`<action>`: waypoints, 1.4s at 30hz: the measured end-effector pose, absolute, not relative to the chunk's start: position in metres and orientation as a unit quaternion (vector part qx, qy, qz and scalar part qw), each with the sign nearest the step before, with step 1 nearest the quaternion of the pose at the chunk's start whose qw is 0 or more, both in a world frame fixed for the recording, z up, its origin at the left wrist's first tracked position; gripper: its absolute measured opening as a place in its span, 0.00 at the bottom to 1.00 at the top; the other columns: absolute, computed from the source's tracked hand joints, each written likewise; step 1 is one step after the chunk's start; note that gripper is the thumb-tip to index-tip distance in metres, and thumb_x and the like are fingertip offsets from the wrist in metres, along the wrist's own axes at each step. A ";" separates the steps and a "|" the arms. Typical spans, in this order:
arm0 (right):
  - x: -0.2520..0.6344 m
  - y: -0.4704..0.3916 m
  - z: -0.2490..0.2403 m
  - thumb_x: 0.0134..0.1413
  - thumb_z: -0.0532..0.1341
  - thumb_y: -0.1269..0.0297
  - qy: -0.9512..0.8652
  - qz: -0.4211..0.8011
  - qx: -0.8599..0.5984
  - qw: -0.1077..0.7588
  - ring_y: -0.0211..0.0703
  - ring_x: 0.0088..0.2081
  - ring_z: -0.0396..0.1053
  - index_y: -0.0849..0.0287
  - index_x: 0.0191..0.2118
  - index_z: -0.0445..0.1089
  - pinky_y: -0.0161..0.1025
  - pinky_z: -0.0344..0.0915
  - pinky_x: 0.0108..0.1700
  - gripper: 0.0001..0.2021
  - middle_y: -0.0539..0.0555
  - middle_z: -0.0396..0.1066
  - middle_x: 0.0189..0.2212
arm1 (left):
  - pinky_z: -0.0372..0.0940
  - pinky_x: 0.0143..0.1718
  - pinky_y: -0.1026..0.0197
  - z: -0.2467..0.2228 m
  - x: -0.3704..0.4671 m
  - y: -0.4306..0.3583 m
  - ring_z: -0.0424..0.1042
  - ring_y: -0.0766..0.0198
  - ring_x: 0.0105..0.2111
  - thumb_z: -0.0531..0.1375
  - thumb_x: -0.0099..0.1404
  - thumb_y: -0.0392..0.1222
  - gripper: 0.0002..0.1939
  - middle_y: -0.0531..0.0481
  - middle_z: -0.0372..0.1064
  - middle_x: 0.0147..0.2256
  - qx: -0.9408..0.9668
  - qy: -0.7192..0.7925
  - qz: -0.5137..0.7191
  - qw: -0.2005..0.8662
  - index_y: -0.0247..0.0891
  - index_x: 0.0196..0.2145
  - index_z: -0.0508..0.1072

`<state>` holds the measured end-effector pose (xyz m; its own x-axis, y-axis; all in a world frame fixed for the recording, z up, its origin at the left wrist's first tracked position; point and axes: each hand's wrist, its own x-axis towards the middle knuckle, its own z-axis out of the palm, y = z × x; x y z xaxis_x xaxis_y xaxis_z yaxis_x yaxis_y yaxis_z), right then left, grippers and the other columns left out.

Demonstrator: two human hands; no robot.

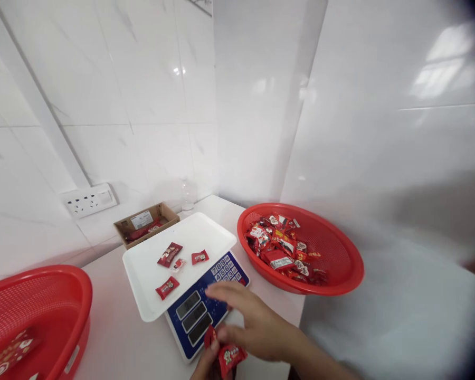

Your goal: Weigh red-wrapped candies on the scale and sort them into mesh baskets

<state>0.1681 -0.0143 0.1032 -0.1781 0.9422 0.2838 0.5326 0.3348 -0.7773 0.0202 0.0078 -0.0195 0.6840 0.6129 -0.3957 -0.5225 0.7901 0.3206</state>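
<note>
My left hand [206, 365], low in the view, is closed on red snack packets [231, 359]. Above it, my right hand [257, 324] has its fingers apart, stretched over the blue panel of the scale [195, 315]. Its thumb is close to the held packets, and I cannot tell whether it touches them. The scale's white tray [142, 277] carries several small packets: a dark red packet [170, 254], a red packet [200, 257], another red packet [167, 287] and a clear-and-red one [178, 265]. My right hand covers some of the keypad.
A red plastic basket [340, 258] full of red packets stands right of the scale, at the table's edge. Another red basket [77, 287] holds a packet at the left. Behind the tray are a cardboard box [125, 228] and a clear bottle [187, 195], near the tiled wall.
</note>
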 end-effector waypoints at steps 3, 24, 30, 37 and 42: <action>0.177 -0.045 0.088 0.44 0.65 0.56 -0.727 0.314 -0.505 0.344 0.45 0.55 0.55 0.48 0.52 0.63 0.42 0.55 0.55 0.26 0.56 0.58 0.54 | 0.67 0.32 0.70 -0.020 0.026 0.005 0.73 0.65 0.33 0.60 0.56 0.33 0.15 0.49 0.73 0.33 0.077 0.255 0.313 0.912 0.42 0.43 0.72; 0.198 -0.003 0.096 0.60 0.49 0.62 -0.638 0.184 -0.592 0.458 0.41 0.45 0.65 0.56 0.49 0.64 0.39 0.62 0.48 0.14 0.54 0.68 0.45 | 0.65 0.25 0.66 0.004 0.022 -0.003 0.74 0.58 0.34 0.63 0.55 0.43 0.14 0.47 0.73 0.32 0.203 0.251 0.213 0.922 0.39 0.39 0.69; 0.184 0.068 0.101 0.58 0.46 0.68 -0.719 0.045 -0.566 0.399 0.45 0.48 0.62 0.59 0.52 0.61 0.46 0.59 0.51 0.18 0.58 0.66 0.44 | 0.62 0.19 0.69 0.015 0.020 -0.013 0.73 0.64 0.24 0.59 0.59 0.45 0.12 0.46 0.74 0.29 0.225 0.255 0.242 0.909 0.35 0.37 0.67; 0.151 0.108 0.111 0.54 0.47 0.71 -0.769 0.055 -0.535 0.345 0.46 0.52 0.57 0.59 0.53 0.60 0.48 0.56 0.54 0.20 0.58 0.61 0.50 | 0.64 0.24 0.65 0.008 0.019 -0.009 0.73 0.63 0.26 0.61 0.57 0.45 0.14 0.44 0.74 0.30 0.199 0.229 0.277 0.912 0.34 0.37 0.69; 0.171 0.047 0.102 0.54 0.55 0.60 -0.778 0.249 -0.497 0.291 0.46 0.52 0.60 0.51 0.50 0.64 0.45 0.61 0.51 0.17 0.54 0.63 0.51 | 0.64 0.34 0.61 0.012 0.017 -0.006 0.73 0.60 0.34 0.61 0.56 0.39 0.14 0.43 0.73 0.35 0.171 0.212 0.280 0.921 0.33 0.41 0.70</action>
